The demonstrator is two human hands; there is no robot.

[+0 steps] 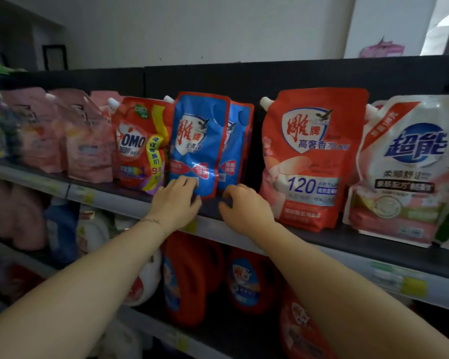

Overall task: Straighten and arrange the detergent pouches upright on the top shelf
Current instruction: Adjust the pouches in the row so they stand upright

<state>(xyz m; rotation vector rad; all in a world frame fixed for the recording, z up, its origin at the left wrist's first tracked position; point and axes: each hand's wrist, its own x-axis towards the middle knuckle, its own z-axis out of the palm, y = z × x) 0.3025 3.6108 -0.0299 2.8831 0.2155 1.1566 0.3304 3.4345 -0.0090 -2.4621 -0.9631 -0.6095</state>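
A row of detergent pouches stands on the top shelf. The front blue pouch stands upright in the middle, with a second blue pouch close behind it on the right. My left hand touches the front blue pouch's bottom edge, fingers spread and slightly bent. My right hand hovers at the shelf edge below the second blue pouch, fingers loosely curled and holding nothing. A red OMO pouch leans against the blue one's left side. A large red pouch stands to the right across a gap.
Pink pouches fill the shelf's left part. A white and pink pouch stands at the far right. On the lower shelf sit red jugs and other bottles. Price tags line the shelf rail.
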